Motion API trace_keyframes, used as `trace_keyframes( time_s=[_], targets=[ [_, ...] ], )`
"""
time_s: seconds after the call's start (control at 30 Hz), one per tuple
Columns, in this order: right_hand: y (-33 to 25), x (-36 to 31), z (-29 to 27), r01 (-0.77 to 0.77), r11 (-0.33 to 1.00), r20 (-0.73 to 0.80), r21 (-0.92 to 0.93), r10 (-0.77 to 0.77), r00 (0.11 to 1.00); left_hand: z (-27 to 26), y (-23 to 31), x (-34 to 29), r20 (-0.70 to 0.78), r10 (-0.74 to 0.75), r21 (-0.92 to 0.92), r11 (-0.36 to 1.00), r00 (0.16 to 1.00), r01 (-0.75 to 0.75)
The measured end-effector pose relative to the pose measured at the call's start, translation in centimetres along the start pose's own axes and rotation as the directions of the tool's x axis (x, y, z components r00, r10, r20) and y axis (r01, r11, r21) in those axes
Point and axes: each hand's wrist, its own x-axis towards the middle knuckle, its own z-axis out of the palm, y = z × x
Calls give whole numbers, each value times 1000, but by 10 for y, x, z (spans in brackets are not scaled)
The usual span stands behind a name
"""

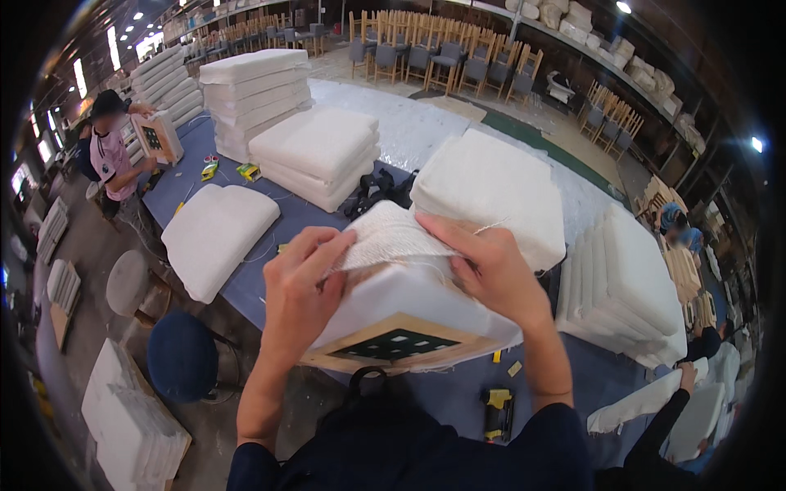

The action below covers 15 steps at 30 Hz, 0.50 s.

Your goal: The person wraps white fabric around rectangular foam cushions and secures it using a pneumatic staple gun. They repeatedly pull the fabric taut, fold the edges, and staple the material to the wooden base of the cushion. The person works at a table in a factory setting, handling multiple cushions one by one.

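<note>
Upright in front of me stands a chair seat cushion, its wooden base (pixel 446 329) with a dark green webbed panel (pixel 393 344) facing me. White woven fabric (pixel 385 237) lies folded over its upper edge. My left hand (pixel 299 274) pinches the fabric at the left corner, thumb toward me. On the opposite corner, my right hand (pixel 491 266) grips the same fabric between thumb and fingers. White padding (pixel 352 307) shows below the fabric edge, and a loose thread sticks out near my right fingers.
White cushions are stacked (pixel 319 147) behind and at the right (pixel 622 286); another lies at left (pixel 221 237). A yellow-black staple gun (pixel 498 409) rests on the blue table near my right elbow. A blue stool (pixel 182 356) stands left. Other people work at far left and right.
</note>
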Motion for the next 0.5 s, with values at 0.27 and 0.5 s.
trace_keyframes(
  time_s=[0.27,0.5],
  targets=[
    [13,8,35,-39,997,-349,65,59,935,34,0,13,-199,40,-69,996,979,-55],
    [26,23,52,19,997,-457,-73,-50,888,52,-21,9,-344,185,82,983,920,-167]
  ],
)
